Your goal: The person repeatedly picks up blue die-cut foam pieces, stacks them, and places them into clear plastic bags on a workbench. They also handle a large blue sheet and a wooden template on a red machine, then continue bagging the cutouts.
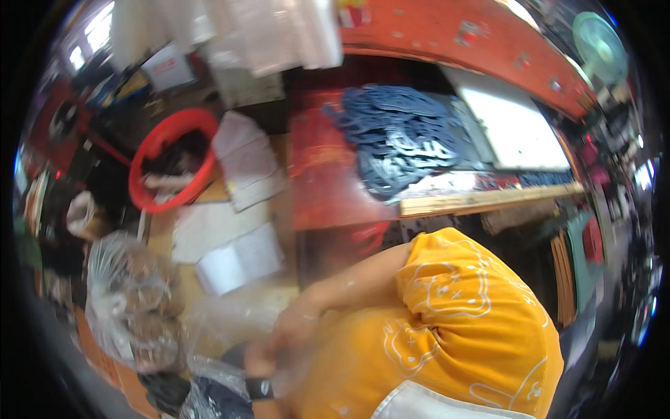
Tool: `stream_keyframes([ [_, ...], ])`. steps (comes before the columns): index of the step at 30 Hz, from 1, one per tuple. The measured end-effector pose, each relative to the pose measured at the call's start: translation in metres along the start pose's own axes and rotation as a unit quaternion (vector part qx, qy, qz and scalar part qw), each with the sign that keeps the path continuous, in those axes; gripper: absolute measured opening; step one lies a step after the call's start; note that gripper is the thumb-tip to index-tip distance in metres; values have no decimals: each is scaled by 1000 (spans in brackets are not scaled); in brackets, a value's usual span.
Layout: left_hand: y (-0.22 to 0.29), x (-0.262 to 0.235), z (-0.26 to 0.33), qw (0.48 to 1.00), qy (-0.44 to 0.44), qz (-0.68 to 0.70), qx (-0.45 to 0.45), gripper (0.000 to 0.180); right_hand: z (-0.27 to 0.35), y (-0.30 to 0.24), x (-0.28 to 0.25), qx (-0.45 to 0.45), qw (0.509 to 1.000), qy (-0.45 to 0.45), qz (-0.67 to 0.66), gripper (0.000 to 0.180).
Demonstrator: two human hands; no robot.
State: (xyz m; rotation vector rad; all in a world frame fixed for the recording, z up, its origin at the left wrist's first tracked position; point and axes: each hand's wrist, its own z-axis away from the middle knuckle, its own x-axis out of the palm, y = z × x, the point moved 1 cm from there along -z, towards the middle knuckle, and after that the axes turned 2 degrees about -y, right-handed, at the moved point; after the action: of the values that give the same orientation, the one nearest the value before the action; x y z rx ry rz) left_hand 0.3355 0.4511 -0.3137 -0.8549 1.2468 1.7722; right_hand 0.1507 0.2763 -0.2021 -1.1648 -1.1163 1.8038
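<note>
Film (pixel 234 314), clear plastic, is seen at lower ctr, spread up & L from the hands; long axis roughly L–R, though edges are blurred. R hand (pixel 293 327) is held right by it, L hand (pixel 261 357) just below; fingers of both are blurred, so open, closed or gripping can't be told. White paper (pixel 241 258) is laid just beyond the film. Up & R, red table (pixel 317 188) is piled w/ blue strips (pixel 394 126); its near edge is partly lined w/ a wooden bar (pixel 488 201). Red basin (pixel 138 178), upper L, is part-filled w/ pale & dark bits (pixel 169 180); clear bag (pixel 105 276), far L, is stuffed w/ brown items (pixel 148 297).
</note>
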Motion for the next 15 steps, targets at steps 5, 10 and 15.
stream_keyframes([
  [5,98,-125,28,968,-142,204,-12,13,212,-16,-61,123,916,376,64,47],
  [10,212,-159,-90,969,59,185,152,21,403,32,-71,266,582,748,176,40],
  [15,375,-109,-247,913,55,187,358,24,486,97,-33,404,527,731,157,50],
])
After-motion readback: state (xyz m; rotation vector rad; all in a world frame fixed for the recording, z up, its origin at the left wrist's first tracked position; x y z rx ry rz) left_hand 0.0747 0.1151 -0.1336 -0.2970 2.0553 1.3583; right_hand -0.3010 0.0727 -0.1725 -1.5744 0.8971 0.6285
